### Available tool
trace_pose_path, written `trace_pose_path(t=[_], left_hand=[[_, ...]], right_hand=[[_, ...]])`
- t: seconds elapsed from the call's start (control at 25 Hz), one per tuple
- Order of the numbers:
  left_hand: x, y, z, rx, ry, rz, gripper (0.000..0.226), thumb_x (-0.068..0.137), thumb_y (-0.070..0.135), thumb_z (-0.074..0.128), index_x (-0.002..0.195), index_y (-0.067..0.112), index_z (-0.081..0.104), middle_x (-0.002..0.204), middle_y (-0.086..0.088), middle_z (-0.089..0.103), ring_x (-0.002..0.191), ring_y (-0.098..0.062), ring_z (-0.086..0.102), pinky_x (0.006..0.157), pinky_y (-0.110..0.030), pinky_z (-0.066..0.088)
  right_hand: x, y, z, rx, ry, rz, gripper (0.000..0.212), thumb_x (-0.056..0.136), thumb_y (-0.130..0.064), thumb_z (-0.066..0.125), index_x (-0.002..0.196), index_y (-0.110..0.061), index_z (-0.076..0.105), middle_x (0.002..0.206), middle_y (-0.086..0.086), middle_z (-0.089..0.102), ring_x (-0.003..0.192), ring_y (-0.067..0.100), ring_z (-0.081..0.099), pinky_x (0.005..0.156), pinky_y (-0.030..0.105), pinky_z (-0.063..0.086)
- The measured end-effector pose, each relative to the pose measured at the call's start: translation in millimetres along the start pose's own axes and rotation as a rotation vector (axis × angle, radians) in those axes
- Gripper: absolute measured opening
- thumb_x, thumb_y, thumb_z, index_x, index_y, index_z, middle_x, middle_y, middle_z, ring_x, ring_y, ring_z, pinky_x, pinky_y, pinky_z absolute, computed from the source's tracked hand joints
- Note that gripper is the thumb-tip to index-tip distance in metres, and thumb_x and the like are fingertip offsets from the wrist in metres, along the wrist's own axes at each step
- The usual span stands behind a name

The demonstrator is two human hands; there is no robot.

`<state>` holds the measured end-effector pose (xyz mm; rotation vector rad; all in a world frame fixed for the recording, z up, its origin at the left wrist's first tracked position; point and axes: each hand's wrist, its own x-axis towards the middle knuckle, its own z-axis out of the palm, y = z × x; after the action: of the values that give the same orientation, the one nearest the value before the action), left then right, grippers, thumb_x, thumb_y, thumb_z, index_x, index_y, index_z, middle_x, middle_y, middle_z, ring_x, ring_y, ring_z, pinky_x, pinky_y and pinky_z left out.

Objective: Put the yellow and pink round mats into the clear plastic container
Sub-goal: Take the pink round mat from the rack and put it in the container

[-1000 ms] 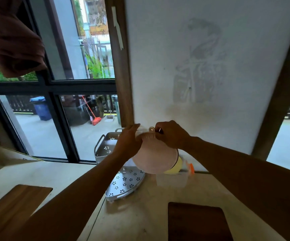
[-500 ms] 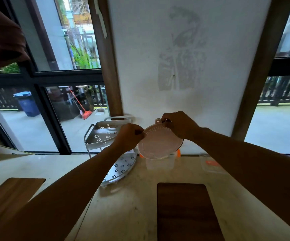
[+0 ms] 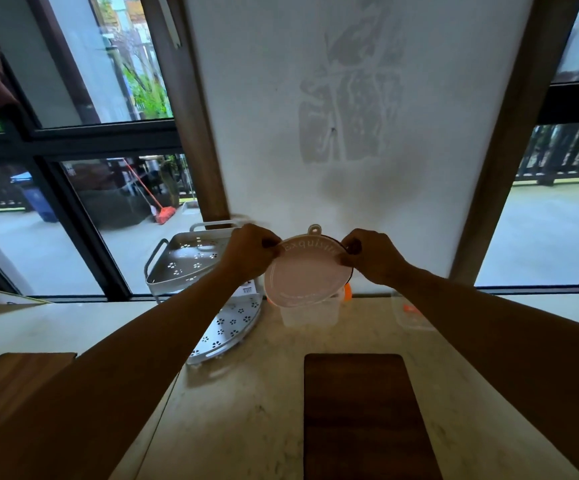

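left hand pinches pink mat at its left edge | right hand pinches its right edge | container just below mat

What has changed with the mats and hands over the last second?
The hands have shifted apart: left hand and right hand now pinch opposite edges of the pink mat, its lower edge down at the clear plastic container. The yellow mat is no longer visible. The container stayed put.

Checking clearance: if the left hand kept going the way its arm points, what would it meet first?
Probably the white wall panel behind the counter; the left hand, gripping the pink round mat, points up and away. Depth is unclear.
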<state>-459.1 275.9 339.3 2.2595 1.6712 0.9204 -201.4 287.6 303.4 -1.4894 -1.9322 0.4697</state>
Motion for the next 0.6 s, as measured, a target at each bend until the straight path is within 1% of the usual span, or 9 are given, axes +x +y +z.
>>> trace_pose_path(t=[0.08, 0.16, 0.24, 0.32, 0.4, 0.44, 0.52, 0.6], left_hand=[[11, -9, 3, 0.011, -0.004, -0.008, 0.014, 0.084, 0.016, 0.073, 0.097, 0.013, 0.078, 0.091, -0.005, 0.078, 0.071, -0.008, 0.063, 0.077, -0.025, 0.05], [25, -20, 11, 0.021, -0.019, -0.028, 0.014, 0.084, 0.016, 0.072, 0.096, 0.013, 0.078, 0.091, -0.006, 0.078, 0.07, -0.008, 0.063, 0.076, -0.027, 0.052], [41, -32, 23, 0.046, -0.04, -0.043, 0.013, 0.085, 0.016, 0.072, 0.096, 0.013, 0.078, 0.091, -0.005, 0.078, 0.068, -0.006, 0.061, 0.074, -0.025, 0.049], [60, -45, 38, 0.049, -0.062, -0.061, 0.013, 0.084, 0.019, 0.073, 0.094, 0.014, 0.078, 0.09, -0.004, 0.078, 0.064, -0.001, 0.058, 0.073, -0.023, 0.045], [74, -57, 52, 0.04, -0.084, -0.089, 0.011, 0.083, 0.021, 0.074, 0.092, 0.016, 0.079, 0.088, -0.002, 0.078, 0.063, 0.004, 0.056, 0.074, -0.023, 0.045], [84, -64, 62, 0.038, -0.095, -0.1, 0.011, 0.083, 0.021, 0.074, 0.092, 0.016, 0.079, 0.087, -0.002, 0.078, 0.064, 0.003, 0.057, 0.076, -0.025, 0.048], [102, -78, 82, 0.032, -0.116, -0.13, 0.012, 0.083, 0.02, 0.074, 0.093, 0.014, 0.078, 0.09, -0.003, 0.078, 0.072, -0.007, 0.065, 0.082, -0.029, 0.052], [115, -93, 101, 0.024, -0.131, -0.167, 0.012, 0.083, 0.019, 0.074, 0.093, 0.014, 0.078, 0.09, -0.004, 0.078, 0.08, -0.014, 0.068, 0.082, -0.03, 0.052]], right_hand=[[14, 8, 2, 0.023, 0.019, 0.023, 0.017, 0.075, -0.031, 0.08, 0.078, -0.021, 0.067, 0.074, -0.01, 0.063, 0.071, 0.007, 0.057, 0.06, 0.017, 0.038], [32, 15, 8, 0.029, -0.005, 0.024, 0.014, 0.074, -0.03, 0.082, 0.074, -0.022, 0.071, 0.072, -0.01, 0.065, 0.07, 0.006, 0.059, 0.061, 0.018, 0.041], [54, 25, 16, 0.024, -0.039, 0.037, 0.009, 0.073, -0.027, 0.083, 0.073, -0.022, 0.074, 0.072, -0.008, 0.068, 0.071, 0.007, 0.061, 0.063, 0.019, 0.043], [79, 40, 23, 0.008, -0.059, 0.046, 0.006, 0.074, -0.025, 0.081, 0.073, -0.022, 0.076, 0.073, -0.009, 0.067, 0.069, 0.003, 0.06, 0.06, 0.015, 0.04], [100, 54, 30, -0.052, -0.064, 0.022, 0.005, 0.076, -0.025, 0.079, 0.077, -0.021, 0.077, 0.072, -0.011, 0.065, 0.069, 0.003, 0.057, 0.059, 0.013, 0.037], [112, 62, 36, -0.08, -0.068, 0.003, 0.006, 0.077, -0.025, 0.078, 0.078, -0.02, 0.077, 0.073, -0.01, 0.064, 0.07, 0.005, 0.056, 0.059, 0.014, 0.036], [134, 81, 48, -0.116, -0.07, -0.023, 0.009, 0.079, -0.026, 0.077, 0.081, -0.018, 0.077, 0.075, -0.007, 0.064, 0.073, 0.01, 0.057, 0.06, 0.018, 0.036], [149, 97, 62, -0.146, -0.076, -0.023, 0.011, 0.08, -0.028, 0.075, 0.084, -0.017, 0.077, 0.077, -0.005, 0.065, 0.074, 0.012, 0.057, 0.061, 0.023, 0.037]])
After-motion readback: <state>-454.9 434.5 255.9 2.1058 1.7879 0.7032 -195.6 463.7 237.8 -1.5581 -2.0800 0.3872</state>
